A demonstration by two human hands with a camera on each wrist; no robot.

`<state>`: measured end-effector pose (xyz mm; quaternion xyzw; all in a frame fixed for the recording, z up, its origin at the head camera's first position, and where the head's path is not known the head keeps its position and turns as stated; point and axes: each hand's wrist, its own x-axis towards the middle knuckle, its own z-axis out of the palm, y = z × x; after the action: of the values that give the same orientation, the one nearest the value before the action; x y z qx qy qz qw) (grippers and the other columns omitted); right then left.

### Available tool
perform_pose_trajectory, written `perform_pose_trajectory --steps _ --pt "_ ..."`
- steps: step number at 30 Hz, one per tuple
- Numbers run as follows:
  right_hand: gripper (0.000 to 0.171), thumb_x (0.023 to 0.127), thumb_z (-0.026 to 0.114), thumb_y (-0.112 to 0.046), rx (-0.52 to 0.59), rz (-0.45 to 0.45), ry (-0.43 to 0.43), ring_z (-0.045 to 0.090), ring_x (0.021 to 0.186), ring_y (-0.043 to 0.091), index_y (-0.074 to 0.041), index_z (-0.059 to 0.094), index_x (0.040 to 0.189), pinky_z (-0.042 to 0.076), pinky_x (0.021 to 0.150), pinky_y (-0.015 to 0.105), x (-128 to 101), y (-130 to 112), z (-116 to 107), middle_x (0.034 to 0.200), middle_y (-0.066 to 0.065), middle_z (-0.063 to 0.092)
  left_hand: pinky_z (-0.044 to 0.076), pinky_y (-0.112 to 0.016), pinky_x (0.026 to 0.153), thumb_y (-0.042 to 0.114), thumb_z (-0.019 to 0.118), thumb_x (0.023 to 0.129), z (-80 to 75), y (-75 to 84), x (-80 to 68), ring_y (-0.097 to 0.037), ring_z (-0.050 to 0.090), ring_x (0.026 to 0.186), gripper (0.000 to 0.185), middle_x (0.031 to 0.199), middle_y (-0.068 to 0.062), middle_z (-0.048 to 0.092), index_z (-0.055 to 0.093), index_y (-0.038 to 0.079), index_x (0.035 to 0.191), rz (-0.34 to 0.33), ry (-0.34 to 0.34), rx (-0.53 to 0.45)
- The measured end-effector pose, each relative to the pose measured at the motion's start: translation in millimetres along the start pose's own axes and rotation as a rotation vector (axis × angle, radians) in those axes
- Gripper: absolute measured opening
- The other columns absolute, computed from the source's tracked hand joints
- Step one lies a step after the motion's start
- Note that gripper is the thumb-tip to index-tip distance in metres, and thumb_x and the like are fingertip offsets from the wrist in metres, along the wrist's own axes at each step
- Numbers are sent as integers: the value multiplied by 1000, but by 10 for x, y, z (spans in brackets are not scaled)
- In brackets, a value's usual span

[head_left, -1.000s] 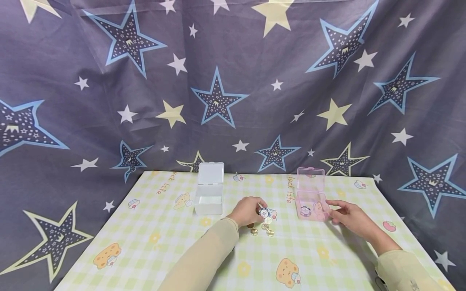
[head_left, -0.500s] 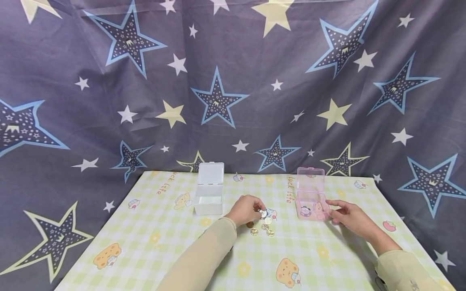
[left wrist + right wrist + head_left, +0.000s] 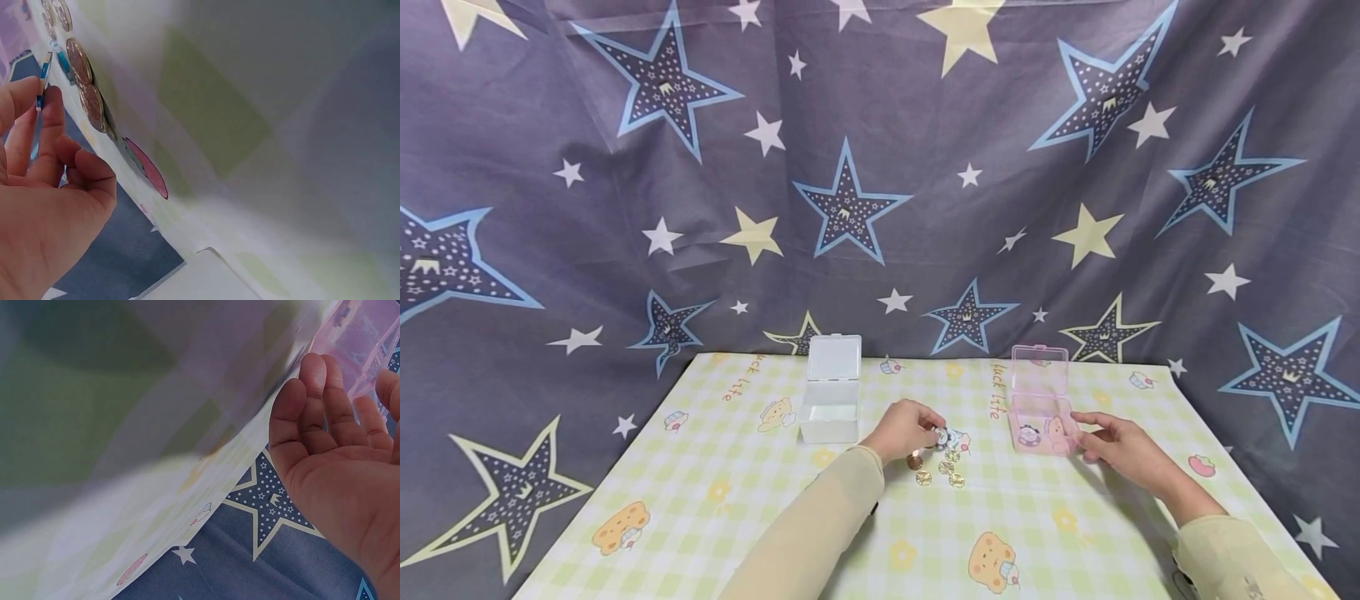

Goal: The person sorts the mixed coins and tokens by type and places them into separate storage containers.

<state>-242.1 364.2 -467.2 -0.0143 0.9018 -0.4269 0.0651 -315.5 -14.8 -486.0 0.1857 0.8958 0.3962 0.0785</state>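
My left hand [image 3: 906, 432] pinches a blue-and-white poker chip [image 3: 44, 81] between thumb and fingertips, close over the table. In the left wrist view the chip is seen edge-on, beside several gold coins [image 3: 79, 61] on the cloth. In the head view, gold coins [image 3: 947, 468] lie just in front of the fingers, with a darker coppery coin [image 3: 914, 460] near the palm. My right hand [image 3: 1123, 450] touches the right side of an open clear pink box [image 3: 1040, 408] with relaxed fingers [image 3: 337, 403]. Inside that box lies a dark-and-white chip [image 3: 1030, 434].
An open white box [image 3: 830, 427], its lid raised at the back, stands left of the coins. A green-and-white checked tablecloth [image 3: 760, 508] with printed cartoons covers the table. Behind the table's back edge hangs a dark starry curtain [image 3: 910, 108].
My left hand has shifted slightly left with the chip, uncovering more of the coppery coin. The chip's face is turned more away. My right hand and both boxes stay in place.
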Motion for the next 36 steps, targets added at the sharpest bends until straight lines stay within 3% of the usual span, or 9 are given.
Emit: perform_pose_trajectory --steps 5,11,24,36 --pt "55 110 62 -23 -12 5 -2 72 89 16 4 49 156 56 75 28 -2 5 -5 109 16 79 54 -33 93 10 78 95 -31 21 0 -10 61 92 18 103 2 77 85 15 110 -13 22 -77" --pt "55 111 61 -23 -20 -10 -2 72 90 18 5 47 156 56 75 28 4 23 -12 110 18 79 56 -35 97 13 75 96 -45 106 1 -11 65 97 20 109 0 79 84 16 114 -50 58 -185" --pt "54 111 61 -22 -8 -5 4 73 89 18 4 48 156 56 74 27 16 32 0 111 18 80 56 -39 106 14 77 96 111 293 79 -12 71 107 19 115 2 81 84 19 113 -124 108 -397" --pt "54 111 62 -22 -8 -6 3 73 89 19 4 48 156 55 73 28 10 23 1 109 16 80 58 -31 99 10 76 98 262 544 129 -10 71 105 21 118 -2 81 83 12 117 -66 91 -469"
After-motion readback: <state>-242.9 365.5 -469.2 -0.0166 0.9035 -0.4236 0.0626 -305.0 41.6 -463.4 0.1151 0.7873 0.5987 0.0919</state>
